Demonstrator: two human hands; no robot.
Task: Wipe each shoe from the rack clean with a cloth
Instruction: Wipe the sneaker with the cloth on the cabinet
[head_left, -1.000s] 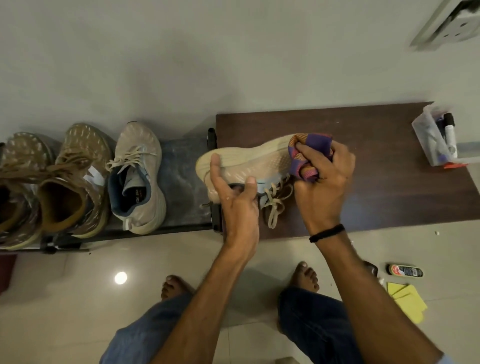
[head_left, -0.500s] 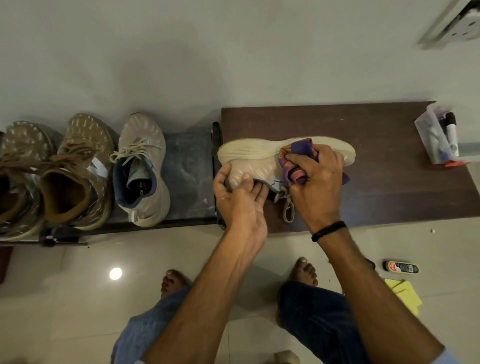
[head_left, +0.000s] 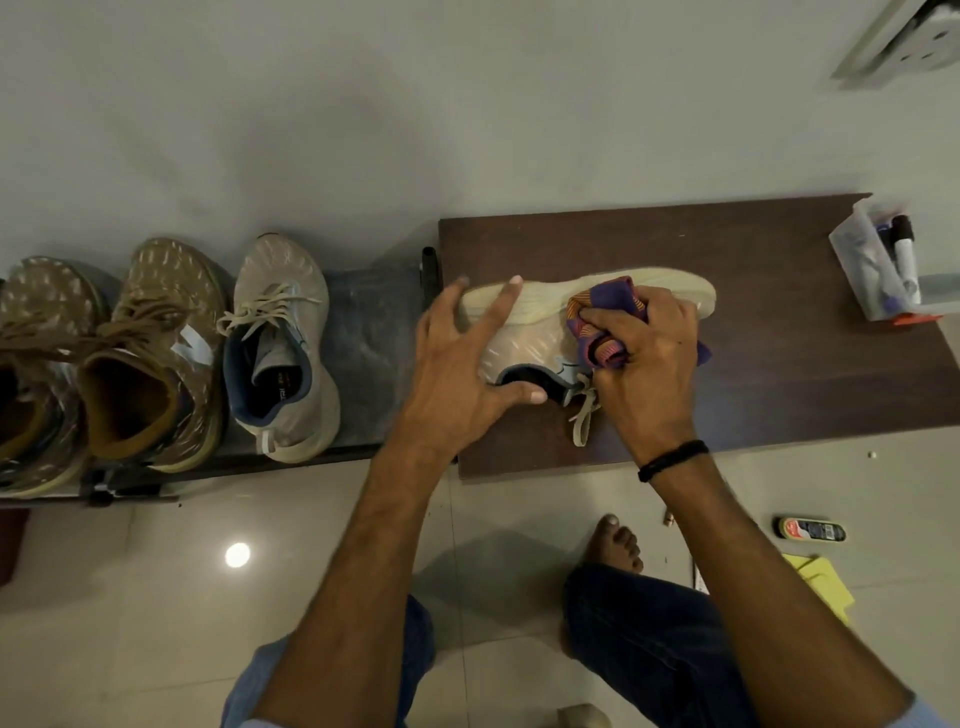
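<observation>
**Head view, read from left to right.** On the rack (head_left: 371, 332) a brown shoe (head_left: 36, 364), a second brown shoe (head_left: 156, 358) and a grey shoe (head_left: 283, 332) are stood side by side, toes to the wall. Whether these have been wiped cannot be told. A bare stretch of shelf is seen beside the grey shoe, judged to be the place of its partner.

That partner, the beige shoe (head_left: 524, 348), is laid on its side on the dark worktop (head_left: 779, 374), with the sole turned to the wall and the opening toward the person, so that one flank of the upper is exposed. The heel end is braced by the left hand (head_left: 457, 374). Its grip is wide, with fingers spread to the sole edge and thumb at the collar, probably so that the shoe is not pushed along by the wiping.

The cloth (head_left: 587, 322), purple and orange, is bunched in the closed grip of the right hand (head_left: 644, 353) and pressed on the midfoot above the laces. A wad is judged to bear harder than a flat sheet.

A clear container (head_left: 862, 270) holding a marker is kept at the far right corner, well apart. A polish bottle (head_left: 810, 531) lies on the floor, near at hand.
</observation>
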